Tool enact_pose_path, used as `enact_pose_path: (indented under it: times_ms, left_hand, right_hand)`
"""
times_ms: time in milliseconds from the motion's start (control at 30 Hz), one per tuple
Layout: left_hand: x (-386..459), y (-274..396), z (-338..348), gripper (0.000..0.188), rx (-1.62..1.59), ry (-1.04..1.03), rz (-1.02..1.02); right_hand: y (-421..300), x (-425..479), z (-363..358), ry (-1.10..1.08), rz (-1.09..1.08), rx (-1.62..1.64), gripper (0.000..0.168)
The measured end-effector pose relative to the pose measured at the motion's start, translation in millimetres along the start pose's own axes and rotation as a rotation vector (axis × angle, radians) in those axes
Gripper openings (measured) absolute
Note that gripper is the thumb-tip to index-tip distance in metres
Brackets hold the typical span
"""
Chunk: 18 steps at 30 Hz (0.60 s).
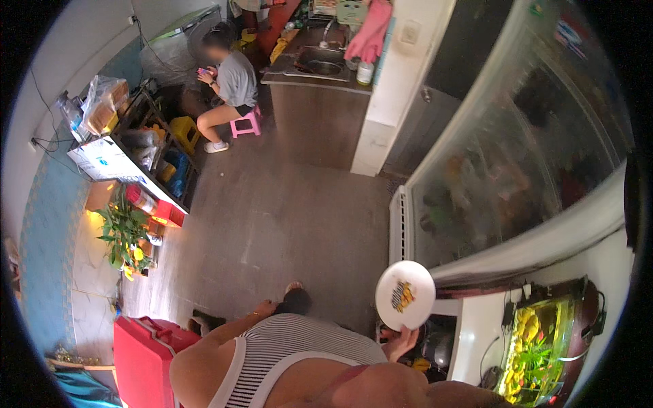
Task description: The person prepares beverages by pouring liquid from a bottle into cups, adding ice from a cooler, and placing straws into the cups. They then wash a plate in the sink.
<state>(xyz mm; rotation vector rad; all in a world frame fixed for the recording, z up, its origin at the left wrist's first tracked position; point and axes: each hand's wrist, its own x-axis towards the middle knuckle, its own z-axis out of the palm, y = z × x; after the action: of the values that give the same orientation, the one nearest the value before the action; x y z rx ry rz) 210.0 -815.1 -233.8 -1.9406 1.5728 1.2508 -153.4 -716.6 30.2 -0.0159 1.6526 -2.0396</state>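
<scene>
My right hand (401,342) grips the near edge of a white plate (406,271), which is held out to the right of my body. On the plate is a small patch (402,297) of dark striped and yellow-brown colours; whether this is food or a printed design I cannot tell. My left hand (266,307) hangs low at my left side, over the floor, with no object visible in it. Its fingers are too small to make out. One of my feet (294,286) shows below my striped top.
A red case (145,357) stands at my left. Ahead are a potted plant (122,234), a cluttered rack (158,153), a person on a pink stool (247,124), and a sink (321,64). To the right stand a glass-door cabinet (490,168) and a lit aquarium (535,347).
</scene>
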Motion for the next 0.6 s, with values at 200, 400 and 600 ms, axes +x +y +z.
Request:
enact_pose_path:
  times_ms: [200,400,600]
  left_hand:
    - [-8.1,103.5,-200.1,0.070,-1.031,-0.358,0.363]
    - [12.1,193.5,-351.5,0.060,-1.539,-0.692,0.697]
    - [85.4,193.0,-467.2,0.052,-1.678,-0.422,0.624]
  right_hand:
    - [35.3,9.7,190.1,-0.472,0.239,-0.059,0.036]
    - [87.4,39.5,353.3,-0.701,0.297,-0.192,0.034]
    - [145.0,72.7,531.9,-0.920,0.332,-0.287,0.033]
